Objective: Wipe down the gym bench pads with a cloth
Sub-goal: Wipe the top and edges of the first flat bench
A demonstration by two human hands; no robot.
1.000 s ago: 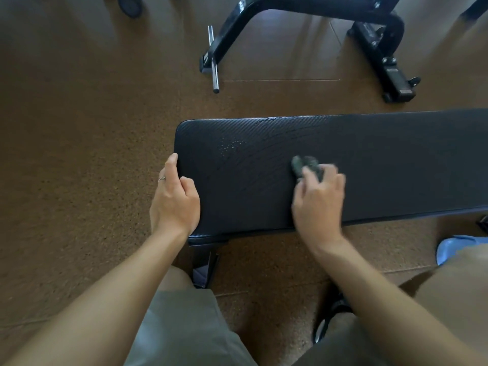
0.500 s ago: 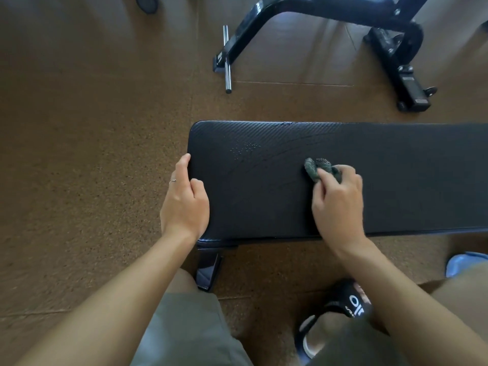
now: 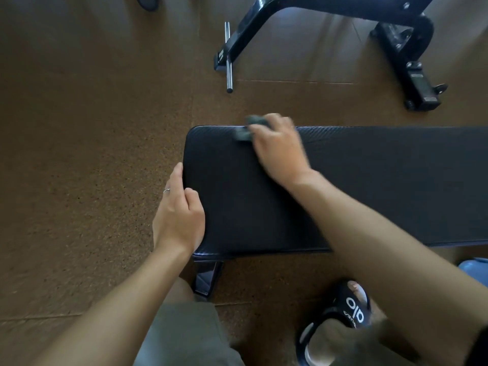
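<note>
A long, flat gym bench pad [image 3: 369,186] covered in black textured vinyl runs across the middle of the view, its rounded left end in sight and its right end cut off by the frame edge; the surface has a fine woven grain and a dull sheen along the far edge. A small, bunched grey-green cloth [image 3: 249,128] sits at the pad's far edge near the left end, blurred, partly overhanging that edge. The right hand [image 3: 280,146] lies over the cloth with its fingers curled around it, gripping the wad and pressing it to the vinyl; the fingertips themselves are too smeared to tell apart. The left hand [image 3: 179,215] rests on the pad's near left corner, fingers held together along the end edge and thumb lying on top of the pad, a thin ring on one finger. Below the pad a black metal leg [image 3: 206,278] reaches the speckled brown rubber floor [image 3: 87,154]. A black slide sandal with white lettering [image 3: 340,315] stands near the bottom right, and a black steel machine frame with a chrome peg [image 3: 264,25] stands beyond the pad.
</note>
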